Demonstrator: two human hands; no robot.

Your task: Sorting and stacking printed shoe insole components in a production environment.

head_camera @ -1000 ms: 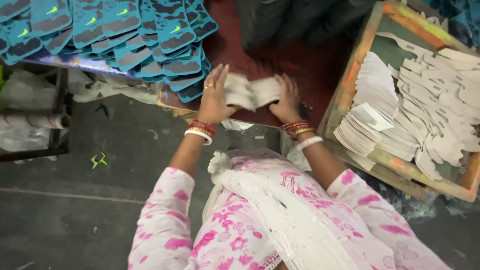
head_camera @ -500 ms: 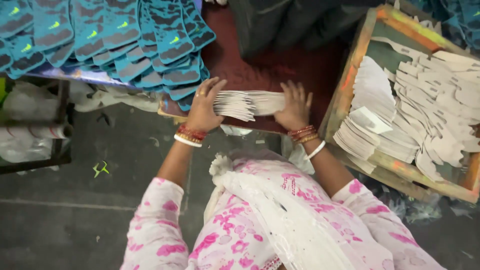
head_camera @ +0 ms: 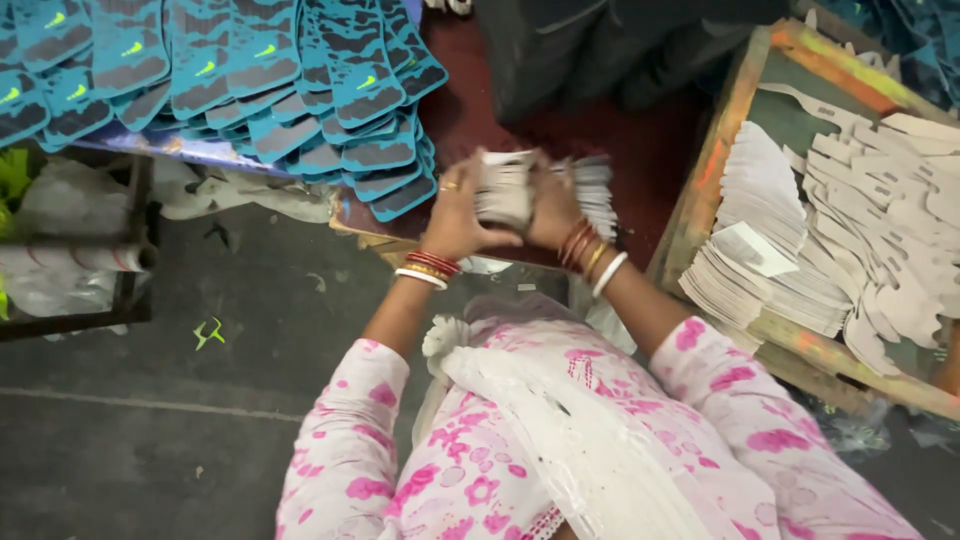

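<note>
- Tabletop, dark red, carries overlapping teal cut pieces on its left.
- Wooden tray at right holds stacked pale cutouts.
- Pale paper-like stack, above the tabletop's near edge: light, floppy, likely to fan apart; best squeezed at both ends.
- Left hand and right hand: each grip pressed on that stack.

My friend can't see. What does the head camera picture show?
Both hands, the left hand and right hand, grip a stack of pale cut pieces over a dark red table. Teal shaped pieces lie overlapped on the left, and a wooden tray of more pale pieces sits on the right.
</note>
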